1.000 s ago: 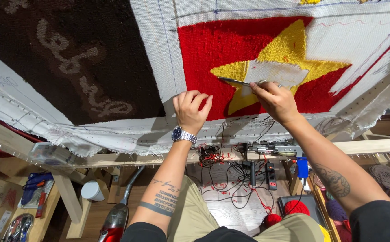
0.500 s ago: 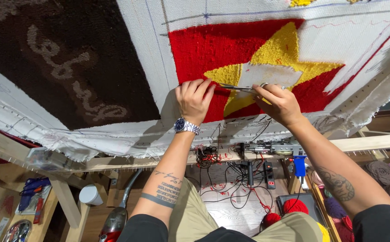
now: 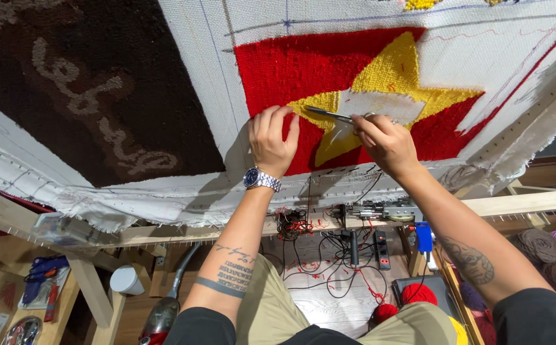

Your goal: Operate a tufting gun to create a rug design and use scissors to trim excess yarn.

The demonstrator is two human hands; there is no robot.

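Two hands are up against the stretched cloth, and I start at the right one: my right hand (image 3: 385,142) has its fingers curled closed around the handles of a pair of small scissors (image 3: 336,115), whose thin metal blades stick out to the left of the fingertips, lying flat against the yellow star (image 3: 390,73) of the tufted piece. Just past the blade tips, my left hand (image 3: 271,137) presses flat on the red pile (image 3: 290,67), fingers straight and slightly spread, gripping nothing; its thumb side is nearest the blades, though I cannot tell whether it touches them. A silver wristwatch (image 3: 262,179) sits on that wrist. Directly above the right knuckles is a pale, bare patch (image 3: 380,105) inside the star. Around the red field runs white backing cloth (image 3: 207,76), and further left of the left hand hangs a dark brown rug (image 3: 67,83) with lighter lettering. Below both wrists runs the wooden frame rail (image 3: 521,203) with the cloth's frayed edge over it. Further down, beyond my forearms, I see a power strip (image 3: 383,243) amid tangled cords on the floor, red yarn balls (image 3: 417,294), and a white cup (image 3: 126,280) off to the left.
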